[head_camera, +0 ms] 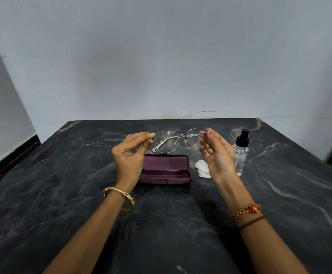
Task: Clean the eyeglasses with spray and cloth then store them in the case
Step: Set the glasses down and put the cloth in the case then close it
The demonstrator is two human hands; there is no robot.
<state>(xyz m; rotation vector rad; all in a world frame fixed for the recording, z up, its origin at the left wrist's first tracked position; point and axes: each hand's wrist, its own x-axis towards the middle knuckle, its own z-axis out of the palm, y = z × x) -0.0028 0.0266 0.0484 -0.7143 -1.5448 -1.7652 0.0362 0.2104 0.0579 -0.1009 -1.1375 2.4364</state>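
Two bare hands hold a pair of thin metal-framed eyeglasses up in the air between them, above a dark marbled table. The left hand pinches the frame's left corner between thumb and fingertips, the remaining fingers curled; the right hand pinches the right corner with thumb and forefinger, palm turned inward, the other fingers loosely spread. Holding the glasses by their outer edges keeps fingers off the lenses, probably to avoid smudging them. At least one temple arm looks folded behind the left lens, which suggests they are being readied for storing, though whether cleaning is finished cannot be told. Directly below the glasses, between the two wrists, lies an open maroon case, its lid tipped back, apparently waiting to receive them. Just behind the right hand, partly hidden by it, a crumpled white cloth rests on the table, and beside that, further to the right, stands a clear spray bottle with a black nozzle, both within easy reach.
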